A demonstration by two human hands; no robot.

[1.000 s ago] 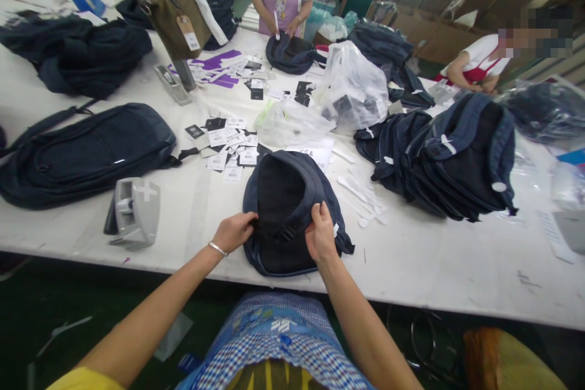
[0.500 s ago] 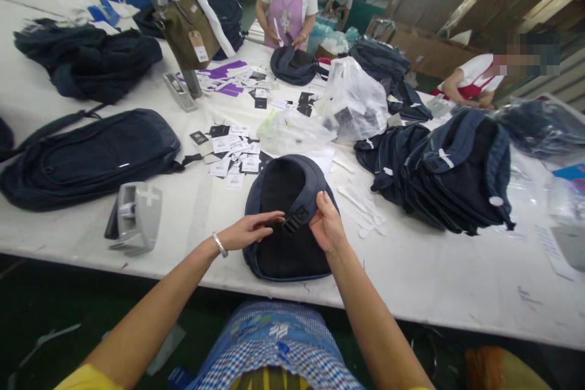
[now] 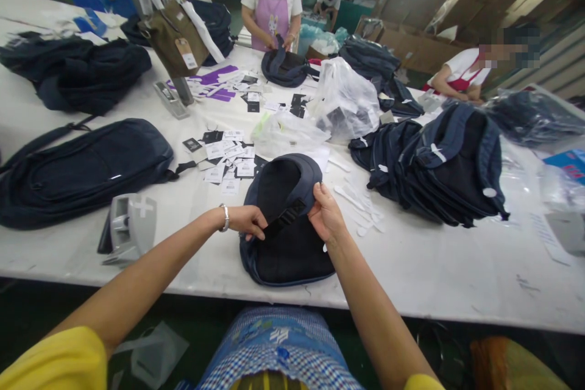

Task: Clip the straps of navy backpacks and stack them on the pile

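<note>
A navy backpack (image 3: 292, 250) lies back-side up at the near edge of the white table (image 3: 434, 268), right in front of me. My left hand (image 3: 244, 220) pinches the left end of a black strap with a buckle (image 3: 286, 217) that crosses the pack's back panel. My right hand (image 3: 325, 214) grips the strap's other end at the pack's right shoulder. Both hands are closed on the strap.
A grey tape dispenser (image 3: 130, 225) stands to the left, with a flat dark backpack (image 3: 86, 167) behind it. Paper hang tags (image 3: 228, 155) and clear plastic bags (image 3: 347, 100) lie beyond. A stack of navy backpacks (image 3: 443, 164) sits right. Other people work across the table.
My left hand slid from the pack's left edge onto the strap and closed on it. The strap has been pulled across the back panel. My right hand stayed at the right shoulder.
</note>
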